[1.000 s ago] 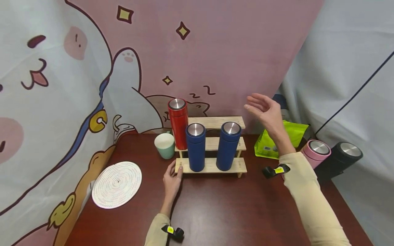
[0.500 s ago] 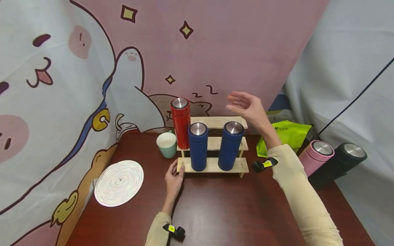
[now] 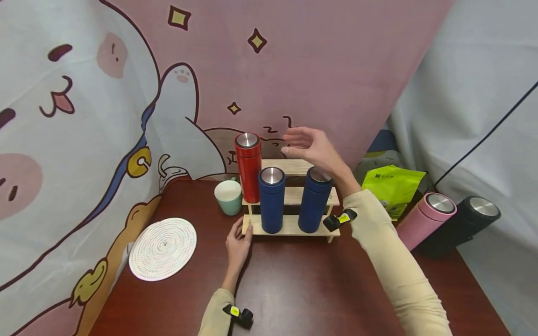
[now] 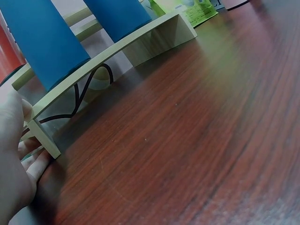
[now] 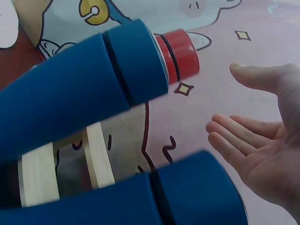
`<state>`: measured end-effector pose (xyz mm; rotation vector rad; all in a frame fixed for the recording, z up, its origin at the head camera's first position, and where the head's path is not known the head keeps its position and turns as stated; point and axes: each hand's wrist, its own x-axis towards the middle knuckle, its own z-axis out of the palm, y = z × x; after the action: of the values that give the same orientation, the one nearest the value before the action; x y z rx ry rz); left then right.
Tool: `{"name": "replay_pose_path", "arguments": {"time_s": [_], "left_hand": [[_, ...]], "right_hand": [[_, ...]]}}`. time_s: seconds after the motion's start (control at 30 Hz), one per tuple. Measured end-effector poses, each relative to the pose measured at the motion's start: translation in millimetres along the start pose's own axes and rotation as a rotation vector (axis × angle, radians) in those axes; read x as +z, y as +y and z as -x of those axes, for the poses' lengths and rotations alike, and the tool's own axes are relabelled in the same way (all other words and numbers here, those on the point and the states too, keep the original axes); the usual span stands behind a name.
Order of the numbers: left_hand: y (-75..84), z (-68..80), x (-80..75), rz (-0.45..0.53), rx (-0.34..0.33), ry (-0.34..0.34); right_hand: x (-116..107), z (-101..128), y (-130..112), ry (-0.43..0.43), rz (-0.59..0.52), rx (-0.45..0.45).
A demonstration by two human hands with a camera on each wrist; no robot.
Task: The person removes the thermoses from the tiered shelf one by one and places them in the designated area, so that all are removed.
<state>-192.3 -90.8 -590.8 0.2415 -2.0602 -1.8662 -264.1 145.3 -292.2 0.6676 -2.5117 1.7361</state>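
Note:
A three-step wooden rack [image 3: 290,227] stands on the dark table. A red flask [image 3: 249,168] is on its middle step at the left, and two blue flasks [image 3: 271,200] [image 3: 314,201] stand on the lowest step. My left hand [image 3: 238,239] lies on the table with thumb and fingers touching the rack's front left corner [image 4: 43,139]. My right hand [image 3: 308,146] hovers open and holds nothing, above the right blue flask and just right of the red flask's cap. In the right wrist view the open palm [image 5: 262,140] faces the red flask [image 5: 180,54].
A mint cup [image 3: 228,197] stands left of the rack and a white woven mat [image 3: 163,242] lies further left. A green pouch [image 3: 392,186], a pink flask [image 3: 424,218] and a black flask [image 3: 462,224] sit at the right. A cartoon cloth hangs behind the table [image 3: 294,289].
My right hand has moved left, from above the green pouch to above the right blue flask near the red one. The left hand has stayed at the rack's corner.

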Motion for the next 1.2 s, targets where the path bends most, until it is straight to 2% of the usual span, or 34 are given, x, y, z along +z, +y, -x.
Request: {"name": "replay_pose_path", "arguments": {"time_s": [0.33,0.6,0.7,0.73,0.97,1.2], "left_hand": [[1.8,1.3,1.4,-0.003,0.021,0.013],[37.7,12.1,-7.1,-0.009,0.041,-0.020],[40.2,12.4,-8.3,-0.004,0.042,-0.022],[39.5,12.0,-7.7,-0.003,0.042,-0.018],[2.1,0.4,0.5,0.010,0.015,0.021],[1.2,0.2,-2.8,0.009,-0.004,0.003]], "right_hand": [[28.3,-18.4,-8.3,-0.026,-0.009,0.011],[46.4,-32.5,-10.7,-0.042,-0.007,-0.012],[52.3,-36.2,-11.4,-0.041,0.013,-0.011],[54.1,-37.2,-11.8,-0.040,0.017,-0.009],[66.4,-43.4,-13.6,-0.039,0.032,-0.013],[74.7,-49.2,-11.2,-0.057,0.065,-0.025]]}}
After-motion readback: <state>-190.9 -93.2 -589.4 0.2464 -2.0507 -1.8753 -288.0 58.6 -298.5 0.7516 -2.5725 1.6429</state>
